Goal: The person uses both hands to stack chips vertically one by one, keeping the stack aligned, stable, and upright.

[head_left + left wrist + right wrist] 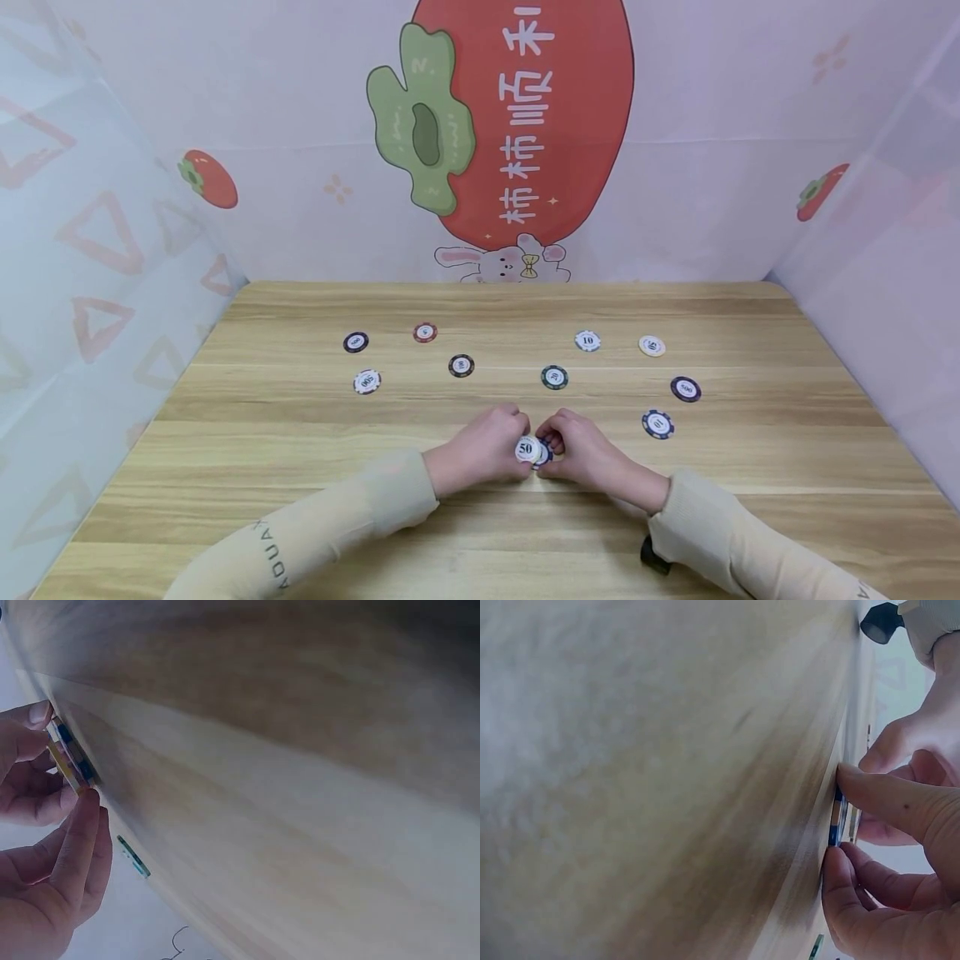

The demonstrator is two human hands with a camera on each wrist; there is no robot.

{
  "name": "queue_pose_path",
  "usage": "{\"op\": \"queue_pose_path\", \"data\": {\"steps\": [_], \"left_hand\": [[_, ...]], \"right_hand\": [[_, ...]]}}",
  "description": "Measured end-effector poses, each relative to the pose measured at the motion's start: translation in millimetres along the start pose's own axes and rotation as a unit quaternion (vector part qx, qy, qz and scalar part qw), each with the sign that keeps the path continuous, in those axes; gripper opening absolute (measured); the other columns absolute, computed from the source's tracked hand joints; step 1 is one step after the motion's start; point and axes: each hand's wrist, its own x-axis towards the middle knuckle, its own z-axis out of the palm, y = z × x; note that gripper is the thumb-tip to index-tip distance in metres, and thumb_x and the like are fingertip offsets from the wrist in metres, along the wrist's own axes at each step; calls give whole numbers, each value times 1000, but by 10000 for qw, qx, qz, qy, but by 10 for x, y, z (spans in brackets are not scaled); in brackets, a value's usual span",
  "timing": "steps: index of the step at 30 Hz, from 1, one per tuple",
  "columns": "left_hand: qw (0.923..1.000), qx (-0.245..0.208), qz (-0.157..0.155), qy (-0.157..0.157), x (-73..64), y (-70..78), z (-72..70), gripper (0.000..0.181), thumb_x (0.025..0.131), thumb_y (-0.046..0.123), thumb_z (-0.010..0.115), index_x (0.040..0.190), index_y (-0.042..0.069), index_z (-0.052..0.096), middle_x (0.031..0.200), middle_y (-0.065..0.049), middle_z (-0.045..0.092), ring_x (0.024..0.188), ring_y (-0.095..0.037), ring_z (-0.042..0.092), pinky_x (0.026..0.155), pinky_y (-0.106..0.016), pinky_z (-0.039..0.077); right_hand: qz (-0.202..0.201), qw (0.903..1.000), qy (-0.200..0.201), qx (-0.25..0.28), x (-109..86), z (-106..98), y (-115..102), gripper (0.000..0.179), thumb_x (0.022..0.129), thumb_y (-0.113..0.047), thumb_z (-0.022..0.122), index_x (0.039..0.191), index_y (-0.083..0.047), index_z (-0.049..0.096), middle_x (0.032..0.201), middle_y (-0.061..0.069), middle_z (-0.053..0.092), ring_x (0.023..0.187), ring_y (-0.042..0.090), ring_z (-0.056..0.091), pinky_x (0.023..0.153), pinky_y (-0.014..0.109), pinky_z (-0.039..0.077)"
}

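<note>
Both hands meet at small overlapping poker chips low over the wooden table (480,533). My left hand (483,446) pinches a white poker chip marked 50 (527,449). Partly under it, a blue-edged poker chip (545,455) is gripped at the rim by the thumb and fingers of my right hand (588,454). In the right wrist view the blue-edged chip (835,819) stands close to the tabletop between thumb and fingertip. Edge-on in the left wrist view, the blue-edged chip (75,754) lies against the yellowish rim of the white one.
Several loose chips lie farther back: a dark 500 (356,342), a red 5 (425,332), a green one (555,377), a light blue 10 (588,341) and a blue 10 (658,424) on the right. A printed curtain (285,108) encloses the back and sides.
</note>
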Motion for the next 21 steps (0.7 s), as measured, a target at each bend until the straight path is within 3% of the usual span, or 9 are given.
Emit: {"op": "queue_pose_path", "data": {"steps": [11,21], "left_hand": [[9998,206,74,4,39,75,26,28,63,26,76,77,7,60,70,3,48,61,-7,42,52,-16,36],[9995,-4,-224,-219,63,117,10,27,63,23,77,77,7,60,70,2,47,61,-7,43,51,-16,36]], "right_hand": [[-110,9999,85,-2,-1,7,3,40,58,-6,82,93,1,62,82,0,51,72,12,49,63,21,43],[-27,10000,65,21,-4,0,-3,41,59,-6,82,93,2,62,81,0,51,72,12,49,63,21,43]]}}
